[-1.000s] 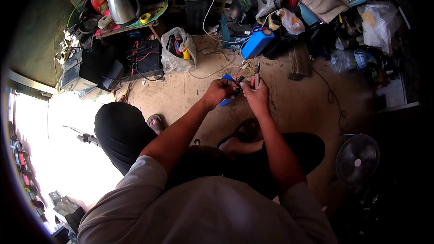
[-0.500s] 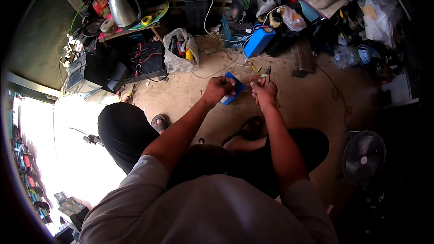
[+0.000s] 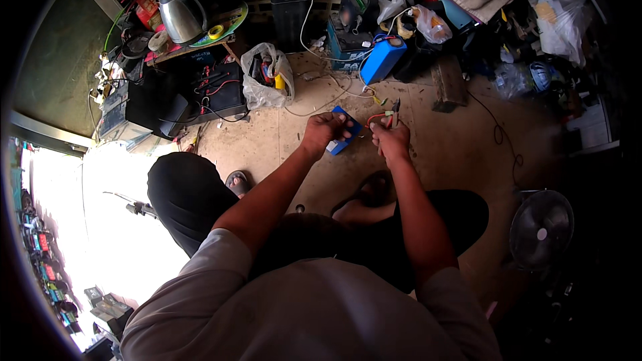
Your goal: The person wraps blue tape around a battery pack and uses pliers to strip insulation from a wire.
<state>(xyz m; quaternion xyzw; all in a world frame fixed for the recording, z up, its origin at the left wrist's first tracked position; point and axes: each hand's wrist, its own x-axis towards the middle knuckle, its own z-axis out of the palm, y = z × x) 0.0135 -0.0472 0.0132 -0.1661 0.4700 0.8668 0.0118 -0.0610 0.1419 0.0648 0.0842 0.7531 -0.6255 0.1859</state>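
Observation:
Over the floor between my feet, my left hand (image 3: pixel 324 134) is closed with fingers curled, above a flat blue pack (image 3: pixel 346 142) that looks like a wrapped battery. What its fingertips pinch, if anything, is too small to make out. Just to the right, my right hand (image 3: pixel 392 140) grips a slim tool (image 3: pixel 396 105) with a dark pointed tip facing away from me; its exact kind is unclear. A red wire (image 3: pixel 376 117) loops out beside that hand, with a small pale piece near the tool.
Beyond my hands stands a larger blue battery pack (image 3: pixel 384 60) with a white cable (image 3: pixel 313 10). A plastic bag of tools (image 3: pixel 267 83), a wooden block (image 3: pixel 448 85) and a steel kettle (image 3: pixel 180 17) lie farther out. A fan (image 3: pixel 542 232) stands at the right.
The fingers of my left hand have shifted slightly over the blue pack. My right hand stays almost in place with the tool; the whole view has moved a little.

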